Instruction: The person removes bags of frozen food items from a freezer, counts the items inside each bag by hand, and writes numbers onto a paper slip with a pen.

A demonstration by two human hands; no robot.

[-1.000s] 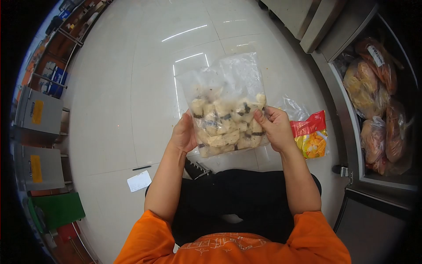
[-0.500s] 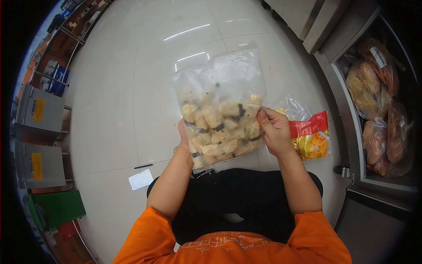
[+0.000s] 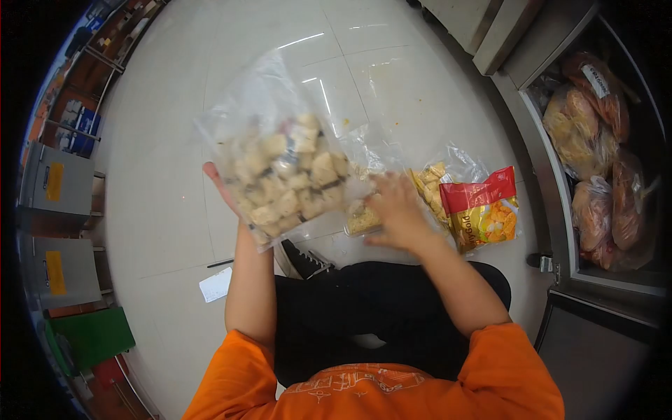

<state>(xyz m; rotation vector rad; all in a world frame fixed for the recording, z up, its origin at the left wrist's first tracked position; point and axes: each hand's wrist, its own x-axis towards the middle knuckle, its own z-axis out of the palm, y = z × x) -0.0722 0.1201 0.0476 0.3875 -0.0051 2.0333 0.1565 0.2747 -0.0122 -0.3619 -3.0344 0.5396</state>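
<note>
A clear plastic bag of pale food chunks with dark bands is held up above the floor, tilted and slightly blurred. My left hand holds it from its left underside; the thumb shows while the other fingers are hidden behind the bag. My right hand, blurred, is off the bag's right side with fingers apart. It is over a second clear bag of pale yellow, crumb-like food on the floor, partly covering it. Whether it touches that bag I cannot tell.
A red and yellow printed food packet lies on the floor to the right, by a clear bag of yellow pieces. An open freezer compartment holds bagged meat. A white paper and pen lie left.
The bag of chunks has swung left and tilted in my left hand. My right hand has let go of its edge and moved left and down. The crumb-filled bag has come into view.
</note>
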